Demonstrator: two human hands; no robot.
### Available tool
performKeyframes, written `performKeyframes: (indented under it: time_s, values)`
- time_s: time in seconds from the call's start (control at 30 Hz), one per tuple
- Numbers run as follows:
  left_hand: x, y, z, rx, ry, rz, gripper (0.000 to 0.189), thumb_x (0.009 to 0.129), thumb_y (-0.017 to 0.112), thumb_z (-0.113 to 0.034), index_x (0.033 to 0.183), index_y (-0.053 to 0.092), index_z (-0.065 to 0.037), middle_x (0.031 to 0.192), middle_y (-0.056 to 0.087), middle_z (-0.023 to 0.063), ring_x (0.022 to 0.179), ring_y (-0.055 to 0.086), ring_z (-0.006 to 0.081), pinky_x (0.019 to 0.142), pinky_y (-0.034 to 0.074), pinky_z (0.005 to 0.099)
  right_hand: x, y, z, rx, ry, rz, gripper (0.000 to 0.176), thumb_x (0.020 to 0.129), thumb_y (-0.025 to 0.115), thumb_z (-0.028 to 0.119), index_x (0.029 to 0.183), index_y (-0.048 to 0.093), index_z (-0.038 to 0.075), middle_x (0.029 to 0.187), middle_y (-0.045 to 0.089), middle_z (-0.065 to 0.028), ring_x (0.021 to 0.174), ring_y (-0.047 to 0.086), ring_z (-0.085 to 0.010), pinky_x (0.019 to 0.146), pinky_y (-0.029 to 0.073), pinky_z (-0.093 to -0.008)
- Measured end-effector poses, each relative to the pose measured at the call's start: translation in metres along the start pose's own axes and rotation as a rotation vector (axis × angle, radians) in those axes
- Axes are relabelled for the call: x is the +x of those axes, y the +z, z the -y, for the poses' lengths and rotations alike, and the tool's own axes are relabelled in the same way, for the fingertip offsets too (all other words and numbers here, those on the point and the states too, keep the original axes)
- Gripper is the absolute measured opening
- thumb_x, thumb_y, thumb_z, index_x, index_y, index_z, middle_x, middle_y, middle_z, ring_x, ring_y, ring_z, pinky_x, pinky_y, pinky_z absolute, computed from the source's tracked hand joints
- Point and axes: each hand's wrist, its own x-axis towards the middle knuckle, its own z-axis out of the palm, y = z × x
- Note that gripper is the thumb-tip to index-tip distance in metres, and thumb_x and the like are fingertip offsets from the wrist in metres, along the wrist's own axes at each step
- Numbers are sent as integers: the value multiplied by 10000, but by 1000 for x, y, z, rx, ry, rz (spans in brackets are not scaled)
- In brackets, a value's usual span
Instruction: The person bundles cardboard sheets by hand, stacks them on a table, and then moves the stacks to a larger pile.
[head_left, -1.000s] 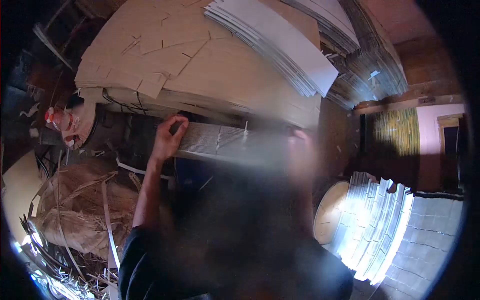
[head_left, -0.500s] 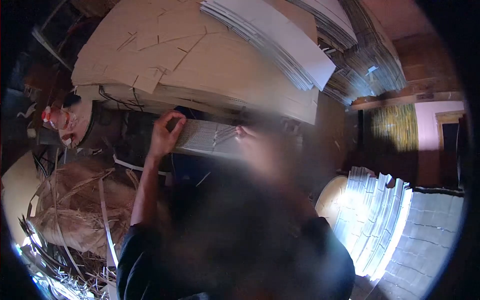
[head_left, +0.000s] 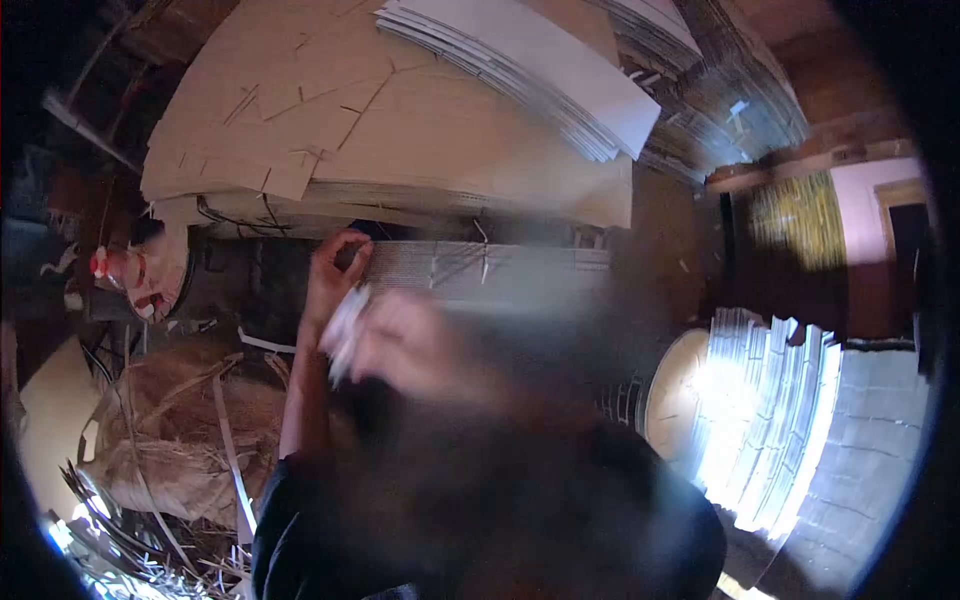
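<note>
My left hand (head_left: 338, 268) is at the left end of a grey, finely ribbed stack (head_left: 400, 262) that looks like layered cardboard edges. Its thumb and fingers curl into a ring by the stack's corner; what they pinch, if anything, does not show. My right hand (head_left: 405, 345), smeared by motion, is in front of the stack and below the left hand. A blurred white piece (head_left: 345, 332) shows at its fingers and overlaps the left wrist. Thin dark and pale lines cross the stack's face, and its right part is hazy.
Large brown cardboard sheets (head_left: 400, 130) lie piled behind the ribbed stack, with white strips (head_left: 530, 60) on top. Left is a brown wrapped bundle (head_left: 190, 430); scraps (head_left: 150, 575) lie below it. Brightly lit stacked sheets (head_left: 760, 420) stand at the right.
My right hand has moved left and toward me, off the ribbed stack, with a white piece now at its fingers. The left hand stays at the stack's left end.
</note>
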Motion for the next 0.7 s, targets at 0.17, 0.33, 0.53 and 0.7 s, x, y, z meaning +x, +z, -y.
performKeyframes:
  time_s: [0.17, 0.33, 0.53, 0.7]
  values:
    - [-2, 1, -12, -61, -66, -50, 155, 932, 691, -126, 1027, 677, -3, 994, 681, 98, 954, 635, 181, 886, 478, 315, 2, 49, 32, -260, -190, 90, 287, 993, 601, 256, 1167, 582, 28, 997, 648, -139, 854, 667, -216, 782, 544, -347]
    - [1, 1, 0, -13, -86, -32, 160, 939, 685, -155, 998, 667, -8, 992, 678, 106, 973, 642, 216, 910, 473, 333, -31, -100, -49, -1292, 48, -493, 427, 963, 633, 410, 1036, 576, -7, 732, 628, -156, 645, 652, -323, 627, 538, -449]
    - [0, 3, 1, 2, -43, -13, 154, 943, 683, -146, 1014, 664, -11, 985, 674, 95, 980, 630, 206, 911, 467, 330, -55, -115, -21, -1500, 308, -447, 562, 987, 538, 512, 1213, 511, -1, 642, 634, -178, 633, 680, -362, 605, 549, -481]
    - [-4, -1, -1, 7, -21, -4, 147, 948, 681, -139, 1006, 659, -6, 982, 670, 83, 962, 610, 167, 898, 461, 316, -77, -134, -71, -1237, 335, -200, 373, 1051, 475, 366, 1209, 542, 34, 692, 658, -163, 647, 693, -310, 632, 557, -497]
